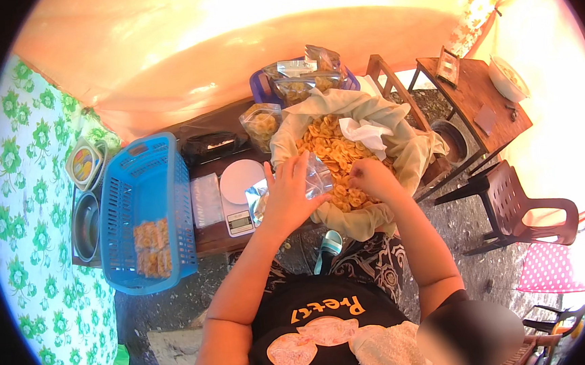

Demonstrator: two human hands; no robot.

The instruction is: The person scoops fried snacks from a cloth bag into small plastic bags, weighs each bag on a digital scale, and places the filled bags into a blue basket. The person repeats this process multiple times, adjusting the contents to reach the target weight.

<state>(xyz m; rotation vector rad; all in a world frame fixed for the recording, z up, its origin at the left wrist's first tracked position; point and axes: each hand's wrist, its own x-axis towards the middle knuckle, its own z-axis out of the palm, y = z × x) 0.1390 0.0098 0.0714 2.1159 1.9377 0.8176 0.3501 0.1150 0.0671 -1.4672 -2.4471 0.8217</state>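
My left hand (289, 195) grips a clear and silver plastic pouch (317, 175) at the left rim of a cloth-lined basin. The thumb and fingers lie round the pouch, and its open mouth points toward the basin. Thin golden chips (334, 146) fill the basin, whose pale yellow cloth (289, 132) hangs over the rim. My right hand (371, 177) is over the right part of the chips, fingers curled closed; what they hold is hidden. A crumpled white tissue or plastic sheet (365, 135) lies on the chips just beyond it.
Left of the pouch are a kitchen scale (240, 223) with a round white plate (241, 181), flat clear bags (206, 201) and a blue basket (181, 217) holding small packs. A filled pouch (261, 125) and a purple basket (259, 90) stand behind. A brown chair (511, 201) is at right.
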